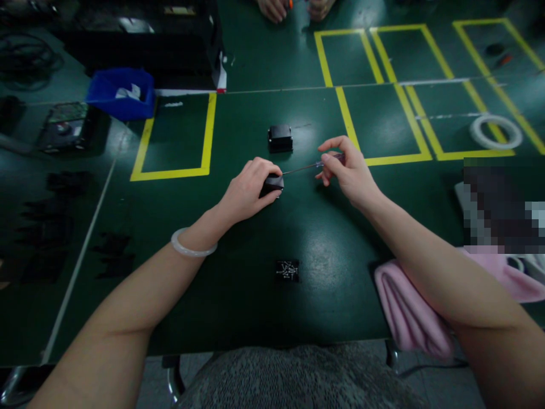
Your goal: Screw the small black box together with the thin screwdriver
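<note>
The worktop (238,307) carries a black molded block (275,183) at mid-width, well in from the near edge. The left hand (252,184) grips it from the left, fingers over the top and thumb at the near side. The right hand (344,167) holds a screwdriver (317,165) by the handle between thumb and fingers, its thin shaft pointing left to the block; tip contact cannot be confirmed.

A second black block (280,138) stands just beyond the held one, toward the far edge. A small tray (287,271) of loose screws lies between the held block and the near edge. A folded pink cloth (413,307) overhangs the near edge under the right forearm. Toward the far left are a blue bin (121,94) and a large black housing (145,51). A co-worker's hands (293,8) are at the far side.

Green surface extends between the screw tray and the near edge, and from the tray toward the cloth.

The screws are bright metal, the cloth soft and creased, the bin smooth-walled. A white ring-shaped roll (496,144) lies flat toward the right, across yellow marking tape (398,159)
</note>
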Motion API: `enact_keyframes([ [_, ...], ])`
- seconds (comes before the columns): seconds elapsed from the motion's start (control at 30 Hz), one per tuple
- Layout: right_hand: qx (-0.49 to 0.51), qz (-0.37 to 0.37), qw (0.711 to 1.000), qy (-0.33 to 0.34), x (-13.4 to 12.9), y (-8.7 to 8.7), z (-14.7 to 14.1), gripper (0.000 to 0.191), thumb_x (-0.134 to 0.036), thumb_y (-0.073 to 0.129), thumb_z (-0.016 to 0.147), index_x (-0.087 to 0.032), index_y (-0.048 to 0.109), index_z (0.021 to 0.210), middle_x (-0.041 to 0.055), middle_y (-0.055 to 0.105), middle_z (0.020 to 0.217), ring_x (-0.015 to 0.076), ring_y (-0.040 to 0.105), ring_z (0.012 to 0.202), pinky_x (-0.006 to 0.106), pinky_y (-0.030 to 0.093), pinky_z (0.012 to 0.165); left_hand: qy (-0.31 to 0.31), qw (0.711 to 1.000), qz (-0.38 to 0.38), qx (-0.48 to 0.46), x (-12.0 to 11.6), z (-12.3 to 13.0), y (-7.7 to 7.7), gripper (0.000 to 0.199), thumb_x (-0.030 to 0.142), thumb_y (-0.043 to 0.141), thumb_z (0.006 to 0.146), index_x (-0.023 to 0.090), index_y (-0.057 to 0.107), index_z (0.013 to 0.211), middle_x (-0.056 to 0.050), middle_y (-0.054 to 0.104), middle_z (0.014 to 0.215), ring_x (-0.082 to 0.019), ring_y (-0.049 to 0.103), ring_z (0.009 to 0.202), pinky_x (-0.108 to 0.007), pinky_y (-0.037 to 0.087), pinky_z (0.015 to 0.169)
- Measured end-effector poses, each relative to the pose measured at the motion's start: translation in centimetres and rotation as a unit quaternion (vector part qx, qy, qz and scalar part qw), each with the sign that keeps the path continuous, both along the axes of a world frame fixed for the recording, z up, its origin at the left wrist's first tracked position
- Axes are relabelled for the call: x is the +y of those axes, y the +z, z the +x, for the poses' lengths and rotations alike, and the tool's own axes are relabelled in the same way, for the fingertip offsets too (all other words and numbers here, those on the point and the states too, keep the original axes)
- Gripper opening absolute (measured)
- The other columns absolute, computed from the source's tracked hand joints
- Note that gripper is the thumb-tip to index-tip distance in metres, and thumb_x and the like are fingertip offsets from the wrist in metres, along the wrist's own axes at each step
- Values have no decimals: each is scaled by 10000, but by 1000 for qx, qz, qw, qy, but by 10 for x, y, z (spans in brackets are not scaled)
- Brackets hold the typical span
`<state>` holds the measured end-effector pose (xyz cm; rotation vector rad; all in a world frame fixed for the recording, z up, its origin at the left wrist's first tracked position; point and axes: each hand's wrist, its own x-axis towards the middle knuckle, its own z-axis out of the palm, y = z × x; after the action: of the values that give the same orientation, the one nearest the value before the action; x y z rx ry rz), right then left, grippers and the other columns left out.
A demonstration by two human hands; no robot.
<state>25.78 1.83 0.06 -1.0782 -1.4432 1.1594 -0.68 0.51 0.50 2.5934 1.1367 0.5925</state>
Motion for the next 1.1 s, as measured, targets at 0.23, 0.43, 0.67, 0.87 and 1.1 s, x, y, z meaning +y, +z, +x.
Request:
enact_keyframes([
  [0.23,13,-18,1000,-6,1,-2,0,273,-517,671,971,-267,562,964,-103,457,518,91,504,452,305,578,650,-1,1000,4,0,-1,0,0,296,266,602,976,195,524,1252,-128,616,1281,-295,590,1181,-463,523,987],
  [0.43,-5,-11,1000,-5,1,0,-1,259,-501,688,954,-268,577,937,-112,389,480,105,484,435,330,588,663,1,1000,4,2,0,0,0,293,265,597,973,206,522,1249,-120,617,1281,-294,589,1188,-479,515,1018],
  [0.67,6,-14,1000,1,0,-1,-1,228,-457,698,948,-283,566,1011,-94,503,561,105,534,479,345,608,703,2,1000,7,-2,0,0,-1,287,264,603,973,202,524,1242,-121,620,1272,-296,591,1175,-475,521,998],
  [0.87,5,-18,1000,3,0,-1,-1,336,-582,675,947,-263,571,930,-120,374,472,96,479,427,324,568,650,4,1000,3,-2,0,0,-1,300,255,611,965,202,522,1247,-122,616,1278,-298,588,1182,-478,519,1002],
  [1.1,18,-14,1000,-1,-1,1,-2,229,-419,737,924,-289,568,1008,-101,536,571,109,535,473,338,607,695,5,1000,6,-2,0,0,-1,294,262,611,968,199,526,1242,-121,617,1271,-296,592,1174,-473,520,1000],
])
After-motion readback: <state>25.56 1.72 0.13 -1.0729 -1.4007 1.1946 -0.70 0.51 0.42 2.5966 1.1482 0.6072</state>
